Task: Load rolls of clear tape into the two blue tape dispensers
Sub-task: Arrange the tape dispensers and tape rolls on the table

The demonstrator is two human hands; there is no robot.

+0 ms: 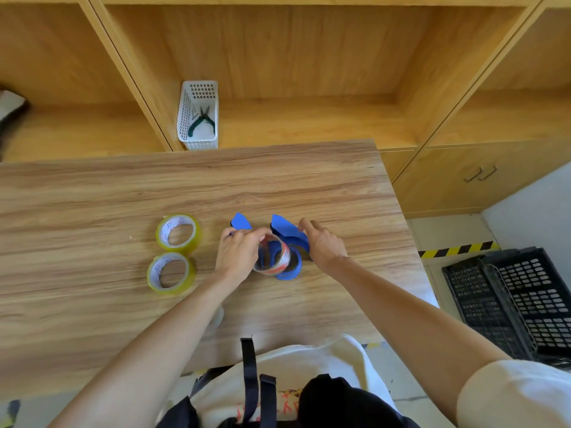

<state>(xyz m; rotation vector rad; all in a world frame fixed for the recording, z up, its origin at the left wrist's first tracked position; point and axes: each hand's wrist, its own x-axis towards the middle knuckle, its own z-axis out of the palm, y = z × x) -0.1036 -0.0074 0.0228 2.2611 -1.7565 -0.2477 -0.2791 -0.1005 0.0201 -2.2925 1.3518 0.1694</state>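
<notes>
Wood-grain laminate covers the bench (123, 196) in front of you, its far edge butting against open wooden shelving (293, 72). In the shelf bay just beyond that far edge stands a white perforated basket (185, 118) with a pair of green-handled pliers (201, 121) inside. To the right of the bench, a black and yellow hazard stripe (457, 249) crosses the pale floor, and black slatted crates (519, 304) sit near it.

Two yellowish rolls of clear tape lie flat on the bench, left of centre: one tape roll (179, 233) farther from you, and a second roll (170, 272) just beside it on the near side.

Both of your bare arms reach forward to the middle of the bench. Your left hand (238, 253) curls around a third, clear roll with red print (273, 254), fingers closed on its rim and holding it on edge. This roll sits against the round blue hub of a tape dispenser (290, 242), whose blue flap points toward the far edge. Whether the roll is seated on the hub is hard to tell. Your right hand (324, 244) rests against the right side of that dispenser, fingers loosely extended, index finger pointing toward the far edge; you cannot tell from here if it grips anything. A second blue dispenser (241, 221) shows partly behind your left hand.
</notes>
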